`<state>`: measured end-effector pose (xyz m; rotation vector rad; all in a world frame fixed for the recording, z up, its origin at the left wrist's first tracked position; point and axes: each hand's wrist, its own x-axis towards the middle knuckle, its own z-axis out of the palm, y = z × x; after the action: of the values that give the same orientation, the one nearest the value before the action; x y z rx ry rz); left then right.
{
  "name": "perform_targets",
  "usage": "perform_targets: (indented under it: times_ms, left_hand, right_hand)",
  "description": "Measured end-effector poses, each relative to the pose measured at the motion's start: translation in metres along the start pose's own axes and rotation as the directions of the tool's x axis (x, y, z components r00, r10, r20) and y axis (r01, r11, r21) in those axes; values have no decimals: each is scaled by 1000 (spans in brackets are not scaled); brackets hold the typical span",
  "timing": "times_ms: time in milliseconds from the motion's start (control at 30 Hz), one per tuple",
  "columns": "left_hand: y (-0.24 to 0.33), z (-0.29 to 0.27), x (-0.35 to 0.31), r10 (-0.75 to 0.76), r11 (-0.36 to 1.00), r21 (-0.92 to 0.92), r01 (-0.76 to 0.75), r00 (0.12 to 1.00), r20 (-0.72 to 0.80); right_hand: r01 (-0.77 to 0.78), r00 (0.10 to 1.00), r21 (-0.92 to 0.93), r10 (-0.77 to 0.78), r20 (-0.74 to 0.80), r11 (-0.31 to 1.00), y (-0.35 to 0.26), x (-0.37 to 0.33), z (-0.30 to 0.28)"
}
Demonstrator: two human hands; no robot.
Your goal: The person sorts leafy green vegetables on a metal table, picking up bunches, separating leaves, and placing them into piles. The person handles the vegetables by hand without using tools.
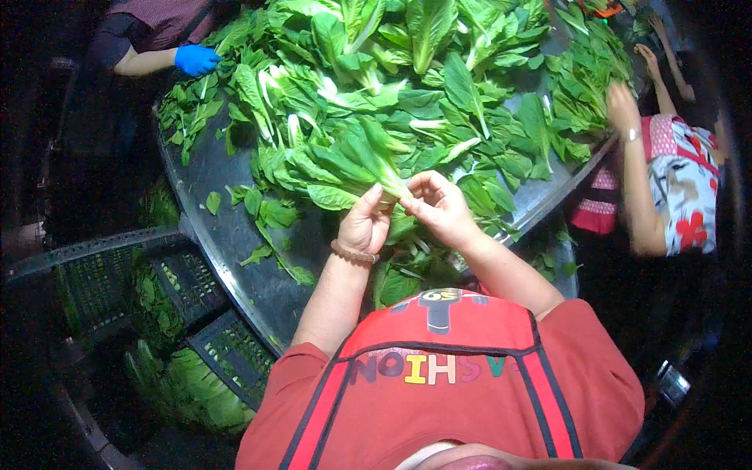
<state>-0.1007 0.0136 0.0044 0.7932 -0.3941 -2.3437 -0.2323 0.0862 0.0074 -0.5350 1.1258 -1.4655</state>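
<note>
Between my hands is a leafy green vegetable head [348,160], its leaves spread to the far left and its pale stem end turned toward me. My left hand [365,225], with a beaded bracelet at the wrist, is closed on the near side of the stem end. From the right, my right hand [441,210] pinches the same pale base between thumb and fingers. Beyond and beneath lies a large heap of similar leafy greens [429,35], part of it hidden by my hands and the held head.
The heap rests on a dark metal table [205,176] with a raised rim. Black crates [233,352] with greens stand at the lower left. A co-worker's blue-gloved hand [196,60] touches greens at the far left; another co-worker's hand [623,108] is over greens at the right.
</note>
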Motion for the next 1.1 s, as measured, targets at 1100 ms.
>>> perform_targets:
  times_ms: [1100]
  left_hand:
    - [-12,-16,-1,-66,995,-84,59,995,-80]
  right_hand:
    - [83,961,-591,-222,-167,803,-30,4,-19]
